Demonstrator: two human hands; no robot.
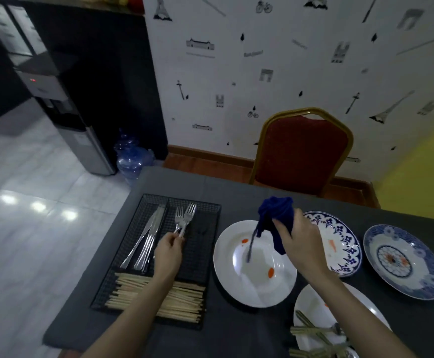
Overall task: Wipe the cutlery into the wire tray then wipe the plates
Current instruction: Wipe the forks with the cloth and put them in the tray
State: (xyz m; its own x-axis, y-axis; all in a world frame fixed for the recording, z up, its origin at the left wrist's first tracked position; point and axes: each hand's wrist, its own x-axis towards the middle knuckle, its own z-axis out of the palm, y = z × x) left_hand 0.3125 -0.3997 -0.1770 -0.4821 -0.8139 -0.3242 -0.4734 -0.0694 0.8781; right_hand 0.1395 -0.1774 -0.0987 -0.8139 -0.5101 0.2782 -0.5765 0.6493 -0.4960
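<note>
A black wire tray lies on the dark table, with knives in its left slot, forks in the middle slot and chopsticks along the front. My left hand pinches the handle of a fork over the middle slot. My right hand grips a bunched dark blue cloth above a white plate that has red sauce spots. A white plate at the front right holds chopsticks and a fork.
Two blue-patterned plates lie to the right of the white one. A red chair with a gold frame stands behind the table against the wall. A water dispenser and a blue bottle stand on the tiled floor at the left.
</note>
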